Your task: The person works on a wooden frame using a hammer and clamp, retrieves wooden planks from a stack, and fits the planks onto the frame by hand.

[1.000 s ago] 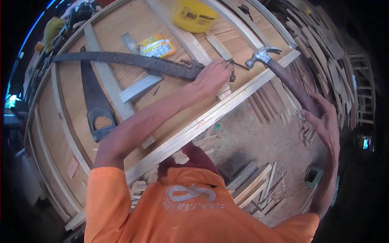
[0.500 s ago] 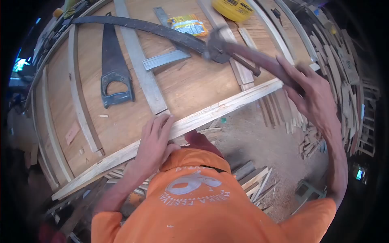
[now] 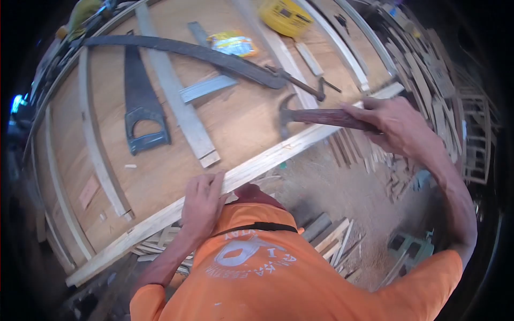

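Note:
My right hand is closed around the dark wooden handle of a claw hammer. The hammer's slightly blurred metal head hangs just above the panel, close to the long pale wooden strip along its front edge. My left hand grips that strip left of the hammer, fingers over the top and thumb side partly hidden. Just beyond these fingers lies the near end of a grey wooden slat. A handsaw with a blue-grey handle rests farther left on the plywood panel.
A long curved dark blade crosses the panel, over a metal square. Near them are a yellow packet, a yellow container and a rusty metal rod. Stacked timber stands right; offcuts litter the floor below.
My right hand has brought the hammer down from over the curved blade to near the front strip. The slat's near end now shows apart from my left fingers. The view has shifted slightly.

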Demonstrator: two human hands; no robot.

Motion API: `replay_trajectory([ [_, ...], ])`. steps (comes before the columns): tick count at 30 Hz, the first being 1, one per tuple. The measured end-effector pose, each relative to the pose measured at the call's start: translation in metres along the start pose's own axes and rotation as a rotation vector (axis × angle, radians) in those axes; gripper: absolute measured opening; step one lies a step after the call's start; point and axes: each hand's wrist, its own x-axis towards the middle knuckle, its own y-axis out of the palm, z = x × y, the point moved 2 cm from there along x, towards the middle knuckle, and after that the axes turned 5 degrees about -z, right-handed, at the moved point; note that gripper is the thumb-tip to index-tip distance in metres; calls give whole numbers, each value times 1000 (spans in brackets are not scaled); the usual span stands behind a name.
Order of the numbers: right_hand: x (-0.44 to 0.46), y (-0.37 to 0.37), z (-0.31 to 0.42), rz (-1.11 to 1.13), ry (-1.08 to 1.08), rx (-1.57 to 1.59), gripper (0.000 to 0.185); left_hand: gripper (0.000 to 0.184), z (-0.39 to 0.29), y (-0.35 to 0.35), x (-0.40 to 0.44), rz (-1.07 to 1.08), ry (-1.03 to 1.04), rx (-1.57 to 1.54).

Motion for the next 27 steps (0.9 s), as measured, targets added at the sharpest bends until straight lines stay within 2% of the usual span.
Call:
replay_trajectory([
  [1,-1,-3,3,-20,-40,2,60,62,-1,-1,0,-3,31,0],
  [3,4,-18,4,-117,111,11,62,63,3,0,-6,-27,55,-3],
  [5,14,-32,13,-112,208,216,68,63,4,-1,-8,-53,50,-2],
  [6,20,-24,20,-143,128,212,68,60,5,-2,-10,-45,66,13],
  [8,39,-5,28,-330,79,793,74,61,5,1,-13,-84,34,12],
  [10,67,-14,69,-233,97,1068,80,64,-3,3,-18,-140,-50,60],
  [12,109,-4,95,-231,-66,1085,79,67,-9,9,-20,-194,-146,94],
  [14,149,-9,150,-124,25,1254,75,69,-11,15,-30,-275,-198,144],
  [16,201,-3,194,-148,-148,1278,71,69,-15,18,-40,-283,-298,168],
  [18,254,3,228,-143,-249,1137,75,70,-23,9,-49,-439,-310,111],
  [20,316,29,262,-405,-343,934,77,68,-27,0,-69,-533,-357,80],
  [22,355,43,298,-417,-339,905,78,63,-31,-11,-97,-714,-421,118],
  [23,367,46,310,-449,-310,873,78,63,-30,-14,-111,-718,-437,124],
  [25,383,54,330,-484,-291,795,77,53,-22,-24,-145,-934,-629,118],
  [26,388,55,337,-526,-255,714,75,53,-19,-29,-158,-932,-639,127],
  [27,391,55,338,-559,-290,680,71,52,-14,-37,-172,-1002,-743,127],
])
